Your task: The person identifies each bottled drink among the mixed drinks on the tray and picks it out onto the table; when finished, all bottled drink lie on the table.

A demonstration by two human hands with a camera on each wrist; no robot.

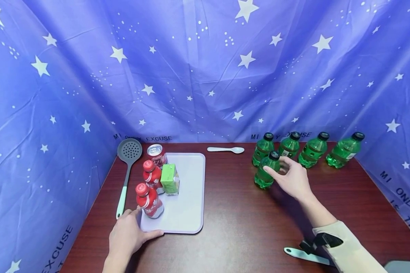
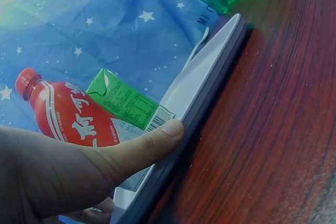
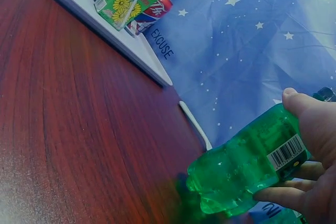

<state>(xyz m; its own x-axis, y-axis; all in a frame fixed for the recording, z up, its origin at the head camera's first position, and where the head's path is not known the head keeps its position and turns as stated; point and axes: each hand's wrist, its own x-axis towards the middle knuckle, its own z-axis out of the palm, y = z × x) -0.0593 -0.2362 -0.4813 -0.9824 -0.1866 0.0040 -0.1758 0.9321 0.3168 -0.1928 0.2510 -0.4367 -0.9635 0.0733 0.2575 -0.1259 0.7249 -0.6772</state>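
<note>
My right hand [image 1: 294, 178] grips a green soda bottle [image 1: 265, 176] with a black cap, thumb on one side and fingers on the other. The bottle leans slightly; whether its base touches the table cannot be told. Around the near left corner of a pale lilac tray [image 1: 188, 216] my left hand [image 1: 126, 231] holds on, its thumb [image 2: 152, 142] lying along the front rim. Its other fingers are partly hidden beside the tray. Upright on the tray stand two red bottles [image 1: 150, 201], a green drink carton [image 1: 170, 180] and a soda can [image 1: 157, 154].
Several more green bottles [image 1: 313, 149] stand along the back right. A white spoon [image 1: 225, 149] lies at the back edge. Left of the tray is a grey skimmer [image 1: 130, 151]. A mint-handled utensil [image 1: 307, 256] lies near my right sleeve, with a grey object [image 1: 404, 267] in the corner.
</note>
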